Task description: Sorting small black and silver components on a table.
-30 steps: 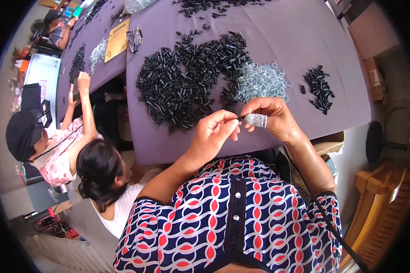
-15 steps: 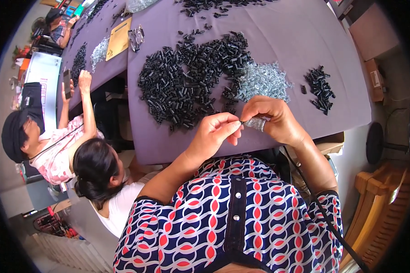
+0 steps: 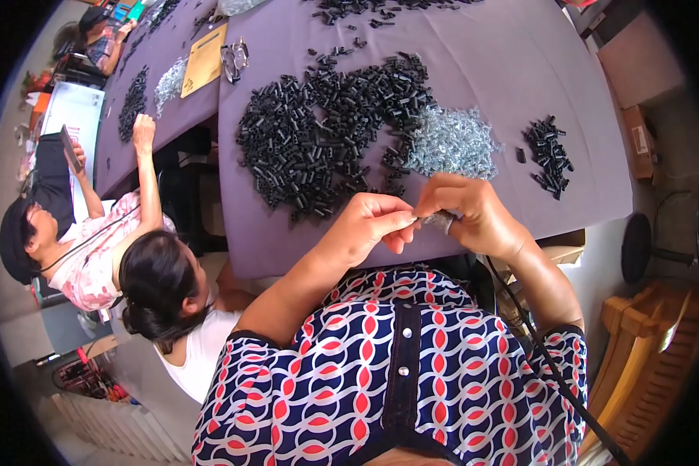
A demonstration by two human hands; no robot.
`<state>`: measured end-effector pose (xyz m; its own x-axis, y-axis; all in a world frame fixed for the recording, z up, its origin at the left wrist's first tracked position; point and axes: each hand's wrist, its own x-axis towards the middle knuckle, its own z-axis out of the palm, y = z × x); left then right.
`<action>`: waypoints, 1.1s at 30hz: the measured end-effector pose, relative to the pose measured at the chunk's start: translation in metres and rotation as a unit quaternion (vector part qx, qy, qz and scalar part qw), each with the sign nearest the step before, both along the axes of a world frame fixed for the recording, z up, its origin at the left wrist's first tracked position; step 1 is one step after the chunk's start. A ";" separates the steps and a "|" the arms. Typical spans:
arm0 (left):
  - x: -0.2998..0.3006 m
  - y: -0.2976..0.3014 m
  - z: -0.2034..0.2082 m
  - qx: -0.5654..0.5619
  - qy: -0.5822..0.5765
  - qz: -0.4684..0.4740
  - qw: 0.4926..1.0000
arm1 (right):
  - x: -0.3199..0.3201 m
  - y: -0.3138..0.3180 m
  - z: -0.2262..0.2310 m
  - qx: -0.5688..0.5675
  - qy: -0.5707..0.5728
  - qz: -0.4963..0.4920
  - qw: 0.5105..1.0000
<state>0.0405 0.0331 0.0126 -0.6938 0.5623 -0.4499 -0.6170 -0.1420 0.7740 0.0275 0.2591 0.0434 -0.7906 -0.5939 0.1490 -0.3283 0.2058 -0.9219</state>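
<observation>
My left hand (image 3: 373, 223) and my right hand (image 3: 474, 211) meet fingertip to fingertip above the near edge of the table. The left thumb and forefinger are pinched on a small dark piece, mostly hidden by the fingers. The curled right fingers close in on the same spot; what they hold is covered. Something greyish (image 3: 441, 221) shows under the right fingers, a wrap or small pieces, I cannot tell which. Just beyond the hands lies a heap of small clear pieces (image 3: 454, 144). A larger heap of short black tubes (image 3: 291, 151) spreads to its left.
A smaller pile of black tubes (image 3: 550, 155) lies on the right of the purple-grey tablecloth (image 3: 512, 70). Glasses (image 3: 234, 60) and a tan board (image 3: 204, 60) are at the back left. Two people sit close by on my left; one holds a phone (image 3: 70, 144). A wooden chair (image 3: 637, 349) stands right.
My hands remain joined at the fingertips; the right hand has turned slightly and sits a little lower, hiding more of the greyish thing. The person at left has moved the phone leftward.
</observation>
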 end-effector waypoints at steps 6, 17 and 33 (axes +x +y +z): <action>0.001 0.002 -0.008 -0.005 0.021 0.021 1.000 | 0.003 -0.003 -0.016 -0.065 -0.078 -0.034 0.994; 0.005 0.010 -0.008 -0.031 0.096 0.121 0.988 | 0.010 -0.003 -0.004 0.131 0.164 -0.119 0.970; 0.009 0.015 -0.006 -0.008 0.070 0.104 0.992 | 0.004 -0.013 -0.021 0.135 0.197 -0.083 0.968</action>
